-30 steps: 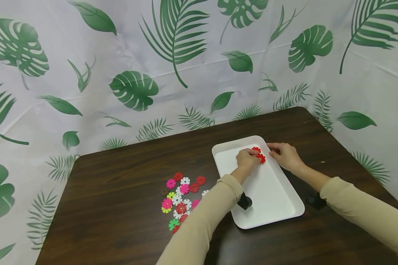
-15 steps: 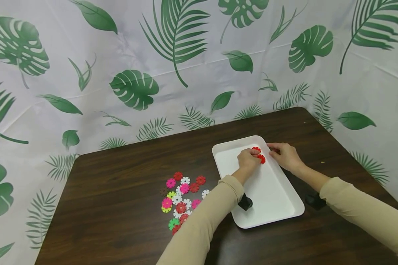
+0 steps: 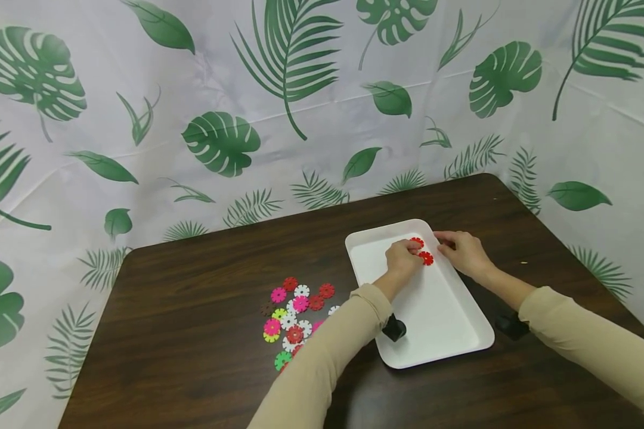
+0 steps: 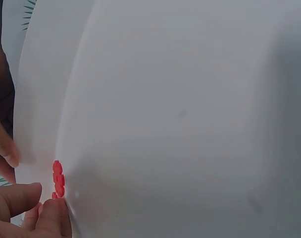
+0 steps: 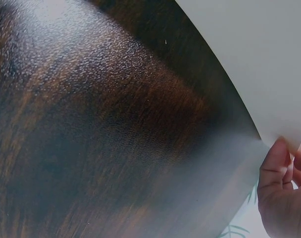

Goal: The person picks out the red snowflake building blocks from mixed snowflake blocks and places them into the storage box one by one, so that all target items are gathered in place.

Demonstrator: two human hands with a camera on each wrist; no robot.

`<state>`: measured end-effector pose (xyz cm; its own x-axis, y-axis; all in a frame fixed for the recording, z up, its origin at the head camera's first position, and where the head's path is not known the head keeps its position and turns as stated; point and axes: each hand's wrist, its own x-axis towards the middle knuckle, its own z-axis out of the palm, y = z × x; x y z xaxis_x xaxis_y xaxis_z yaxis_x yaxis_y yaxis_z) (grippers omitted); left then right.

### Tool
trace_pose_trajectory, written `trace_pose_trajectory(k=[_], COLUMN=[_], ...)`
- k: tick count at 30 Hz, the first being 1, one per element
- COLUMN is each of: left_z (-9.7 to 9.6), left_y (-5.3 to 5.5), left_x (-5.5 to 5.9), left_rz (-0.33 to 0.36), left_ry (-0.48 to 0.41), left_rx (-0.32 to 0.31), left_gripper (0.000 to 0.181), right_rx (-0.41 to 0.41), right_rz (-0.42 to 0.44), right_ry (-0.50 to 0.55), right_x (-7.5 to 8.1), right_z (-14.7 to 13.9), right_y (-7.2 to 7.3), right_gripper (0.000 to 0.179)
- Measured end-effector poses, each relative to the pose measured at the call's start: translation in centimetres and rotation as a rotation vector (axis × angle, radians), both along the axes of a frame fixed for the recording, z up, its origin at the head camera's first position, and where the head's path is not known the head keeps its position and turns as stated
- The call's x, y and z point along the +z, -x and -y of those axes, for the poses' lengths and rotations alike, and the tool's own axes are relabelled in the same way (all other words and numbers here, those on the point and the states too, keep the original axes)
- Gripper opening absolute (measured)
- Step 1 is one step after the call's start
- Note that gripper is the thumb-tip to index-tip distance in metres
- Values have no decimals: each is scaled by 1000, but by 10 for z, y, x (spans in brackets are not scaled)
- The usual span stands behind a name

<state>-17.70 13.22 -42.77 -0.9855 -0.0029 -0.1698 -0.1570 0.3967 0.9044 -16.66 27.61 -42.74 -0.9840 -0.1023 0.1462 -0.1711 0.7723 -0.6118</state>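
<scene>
Two red notched discs (image 3: 426, 258) lie in the white tray (image 3: 461, 339), close to its far right wall. My left hand (image 3: 401, 260) reaches into the tray, its fingertips right at the discs. The left wrist view shows the red discs (image 4: 58, 178) almost edge-on along the foot of the wall; the fingers (image 4: 54, 215) meet their near end, and the thumb stands a little apart from them. My right hand (image 3: 464, 253) is outside the tray, its thumb and fingers pinching the rim. From the right wrist, that hand (image 5: 284, 183) shows at the tray's corner edge.
Left of the tray, a loose scatter of notched discs (image 3: 288, 322) in pink, white, red, yellow, green and brown lies on the dark wooden table (image 3: 193, 333). My left sleeve (image 3: 327, 351) covers part of them. A leaf-patterned curtain (image 3: 300, 89) hangs behind the table.
The left fingers have shifted slightly, so a little more of the lower red disc shows. The right hand stays at the tray's rim.
</scene>
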Motion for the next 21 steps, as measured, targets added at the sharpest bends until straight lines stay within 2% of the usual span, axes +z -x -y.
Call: trace_pose_trajectory(k=[4, 11, 17, 21], left_z=[4, 9, 26, 49], left_y=[0, -5, -11, -15], left_x=[4, 14, 20, 27], left_rz=[-11, 82, 121, 144], left_ry=[5, -157, -207, -294], left_rx=[-3, -23, -107, -187], left_gripper=[24, 31, 33, 37], right_rx=[11, 9, 13, 7], right_rz=[-18, 2, 8, 30], right_ry=[-3, 3, -2, 4], right_x=[0, 1, 1, 0], right_z=[0, 0, 0, 0], right_y=[0, -1, -1, 1], right_gripper=[33, 34, 35, 36])
